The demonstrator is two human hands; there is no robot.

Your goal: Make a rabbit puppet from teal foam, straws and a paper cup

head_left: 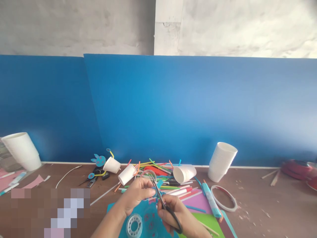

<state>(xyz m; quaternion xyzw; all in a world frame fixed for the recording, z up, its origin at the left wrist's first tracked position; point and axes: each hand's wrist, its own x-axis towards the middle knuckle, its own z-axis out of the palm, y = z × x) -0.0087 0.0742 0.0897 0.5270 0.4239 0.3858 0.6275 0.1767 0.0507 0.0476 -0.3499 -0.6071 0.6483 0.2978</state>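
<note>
Your left hand (139,194) is pinching a blue piece (160,183), likely light and easily creased, best held by its edge; your right hand (175,211) is gripping scissors (162,200).

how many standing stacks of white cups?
2. One stack at the far left, the other stack right of the right hand, both near the blue board. None looks hidden, but the frame edges cut the view.

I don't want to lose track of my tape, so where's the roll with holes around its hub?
In the head view, the tape roll is at the bottom edge, left of centre, on the blue sheet, just below the left hand.
</note>
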